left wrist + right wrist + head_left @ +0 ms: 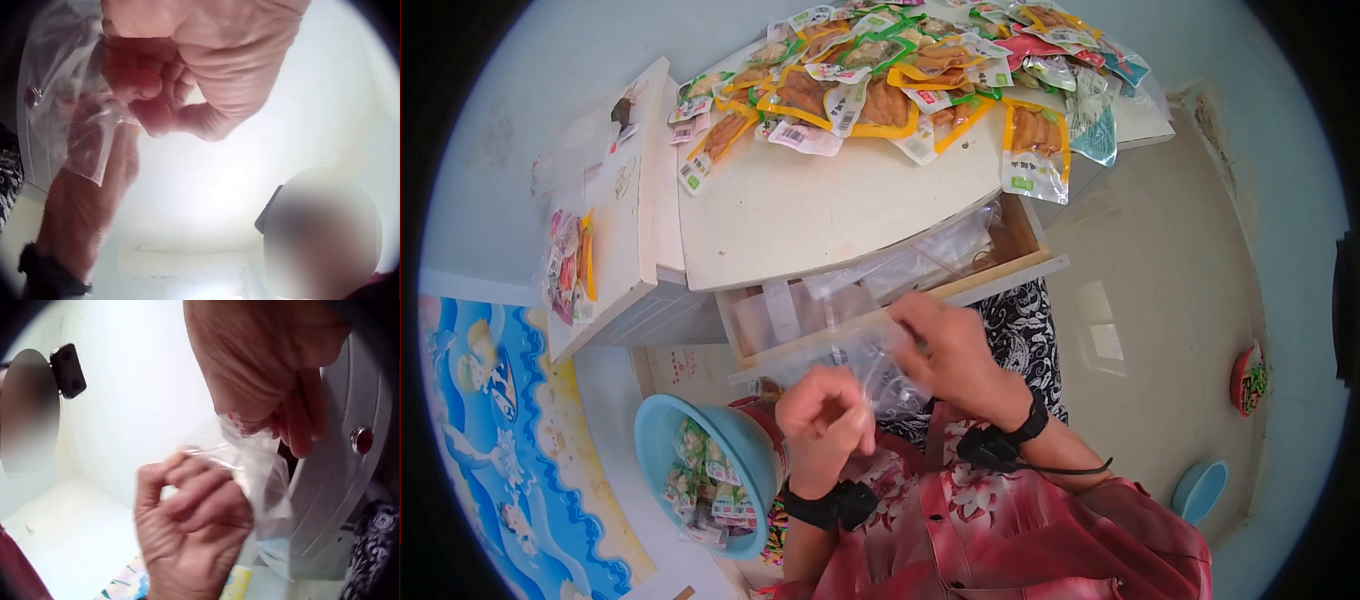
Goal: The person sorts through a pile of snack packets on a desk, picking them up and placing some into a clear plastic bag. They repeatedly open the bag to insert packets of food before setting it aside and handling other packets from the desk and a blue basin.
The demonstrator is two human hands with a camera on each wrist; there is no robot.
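A clear plastic bag (892, 388) hangs between the two hands, in front of the pulled-out drawer (985, 283). My left hand (825, 425) pinches one side of the bag, with fingers and thumb curled. My right hand (960, 360) grips the bag's other side from above, fingers pointing down. In the left wrist view the crumpled film (84, 140) spreads beside the left fingertips and overlaps the right hand. The right wrist view shows the bag (272, 494) stretched between both hands. More clear plastic bags (920, 260) lie inside the drawer.
Many snack packets (880, 100) are piled on the white table (830, 210). At the lower left a blue bucket (755, 470) holds several packets. More packets (570, 265) sit on the side ledge. A blue basin (1200, 490) and a red bowl (1248, 380) stand on the floor at right.
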